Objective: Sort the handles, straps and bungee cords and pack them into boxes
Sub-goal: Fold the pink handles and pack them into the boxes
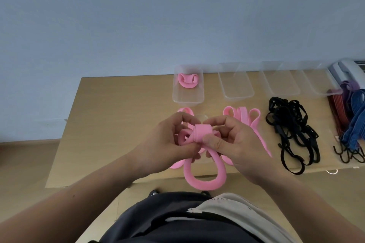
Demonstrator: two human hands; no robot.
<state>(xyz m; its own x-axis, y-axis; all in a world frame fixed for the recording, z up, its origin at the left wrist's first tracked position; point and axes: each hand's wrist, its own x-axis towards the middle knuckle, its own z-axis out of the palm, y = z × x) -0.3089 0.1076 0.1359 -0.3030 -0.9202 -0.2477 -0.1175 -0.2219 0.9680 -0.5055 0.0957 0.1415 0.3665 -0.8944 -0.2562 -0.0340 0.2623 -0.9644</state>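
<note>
**Two Hands Gripping One Pink Strap at the Near Table Edge**

The fingers (183,119) of the left hand (167,140) are curled around one side of the pink strap (203,132). The right hand (233,140) pinches the other side, with its thumb pressed on the wrapped centre. Neither hand is open.

The strap is a flat, soft, bright pink band. It is folded into short loops with one turn wound across the middle, and one long loop hangs below the hands, past the near edge of the table (110,124).

Loose pink straps (246,118) lie flat on the table directly behind the hands.

Four clear boxes (187,100) stand in a row along the far edge. The leftmost box holds one bundled pink strap (187,81) at its far end. In the other three, the tabletop shows through the clear bases.

A tangled pile of black straps (290,124) lies to the right of the pink ones. Red, purple and blue bungee cords (351,120) with dark hooks lie at the far right, beside the last box.
</note>
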